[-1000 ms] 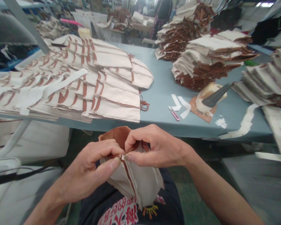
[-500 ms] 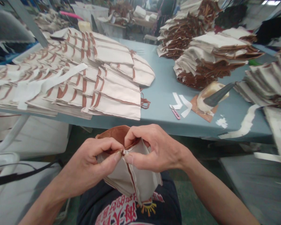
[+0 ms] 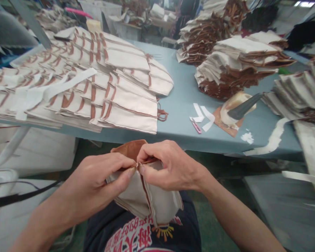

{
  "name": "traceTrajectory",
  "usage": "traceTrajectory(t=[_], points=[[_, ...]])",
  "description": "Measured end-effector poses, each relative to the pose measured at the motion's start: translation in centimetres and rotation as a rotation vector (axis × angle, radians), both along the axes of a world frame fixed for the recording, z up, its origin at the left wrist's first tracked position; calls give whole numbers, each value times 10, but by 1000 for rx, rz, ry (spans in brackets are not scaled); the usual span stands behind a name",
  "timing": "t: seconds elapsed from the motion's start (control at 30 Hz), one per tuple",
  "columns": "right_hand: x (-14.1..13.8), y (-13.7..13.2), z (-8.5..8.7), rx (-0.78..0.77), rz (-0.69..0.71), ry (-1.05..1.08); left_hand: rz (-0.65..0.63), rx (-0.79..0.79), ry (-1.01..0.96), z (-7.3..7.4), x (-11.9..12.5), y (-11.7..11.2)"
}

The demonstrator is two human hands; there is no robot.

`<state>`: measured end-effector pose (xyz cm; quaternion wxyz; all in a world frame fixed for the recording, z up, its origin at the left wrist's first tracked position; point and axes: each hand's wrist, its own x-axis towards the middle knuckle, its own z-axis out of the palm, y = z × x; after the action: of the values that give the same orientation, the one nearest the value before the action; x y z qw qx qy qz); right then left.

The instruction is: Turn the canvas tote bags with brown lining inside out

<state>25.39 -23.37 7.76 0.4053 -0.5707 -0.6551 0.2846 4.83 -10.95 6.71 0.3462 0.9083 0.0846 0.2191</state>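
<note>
A sewn fabric pouch [image 3: 161, 199], off-white with brown inside and a brown-edged seam, hangs between my two hands above my lap. My left hand [image 3: 109, 175] pinches its upper edge at the seam between thumb and forefinger. Right beside it, my right hand [image 3: 162, 166] grips the same edge, thumb in front and curled fingers behind. The thumb tips almost meet at the seam's top. Behind my fingers the brown inside of the pouch stands open. Whether anything small lies between the fingertips is hidden.
Overlapping rows of similar pouches [image 3: 131, 115] cover the left of the blue table [image 3: 178, 136]. Stacked pieces [image 3: 233, 66] stand back right. Nearer are a pink-handled small tool [image 3: 196, 126], white strips [image 3: 206, 117] and a glue-smeared container with a dark handle [image 3: 238, 108].
Both hands stay pinched on the pouch's edge at the seam. The left hand has risen slightly, and the fingertips have shifted a little up and left.
</note>
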Motion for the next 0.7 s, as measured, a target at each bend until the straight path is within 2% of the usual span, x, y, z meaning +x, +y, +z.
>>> traceTrajectory(t=[0.2, 0.53, 0.7], points=[[-2, 0, -5, 50, -2, 44, 59, 135, -8, 2, 0, 0], [-5, 2, -11, 76, -22, 117, -25, 314, -35, 15, 8, 2], [-3, 2, -14, 49, -40, 101, -33, 440, 30, 10, 9, 3]])
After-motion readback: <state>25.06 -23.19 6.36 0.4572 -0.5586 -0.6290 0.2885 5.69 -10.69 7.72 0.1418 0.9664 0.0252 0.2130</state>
